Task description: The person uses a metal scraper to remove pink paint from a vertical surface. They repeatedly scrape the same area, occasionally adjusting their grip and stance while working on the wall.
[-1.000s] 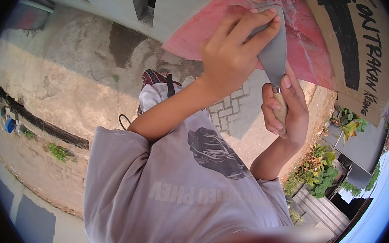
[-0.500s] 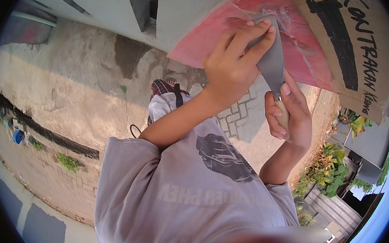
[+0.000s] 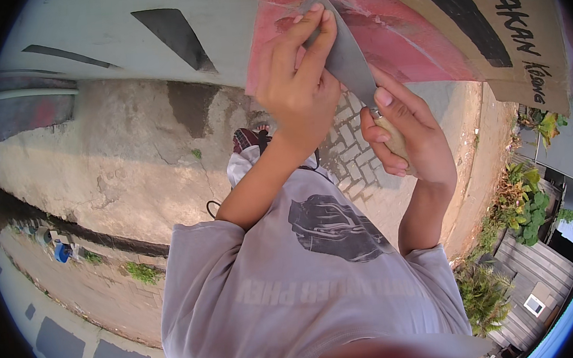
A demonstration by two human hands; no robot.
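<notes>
A scraper [image 3: 348, 60] with a grey metal blade and a pale wooden handle lies against a scratched red panel [image 3: 418, 51]. My right hand [image 3: 414, 128] is closed round the handle, its thumb near the blade's neck. My left hand [image 3: 302, 83] has its fingertips pressed on the blade close to its far end, fingers bent. The blade's edge rests among whitish scrape marks on the red surface. Part of the panel is hidden behind my left hand.
A brown cardboard sign [image 3: 528, 79] with black marker writing adjoins the panel's right side. A pale wall [image 3: 106, 25] with dark slots stands at the upper left. Below are concrete ground [image 3: 116, 152] and paving bricks [image 3: 347, 140]. Green plants [image 3: 531, 207] grow at the right.
Both hands and the scraper have shifted leftward across the red panel, the blade's end now nearer its left side. The whole view has tilted a little. Both hands keep their hold.
</notes>
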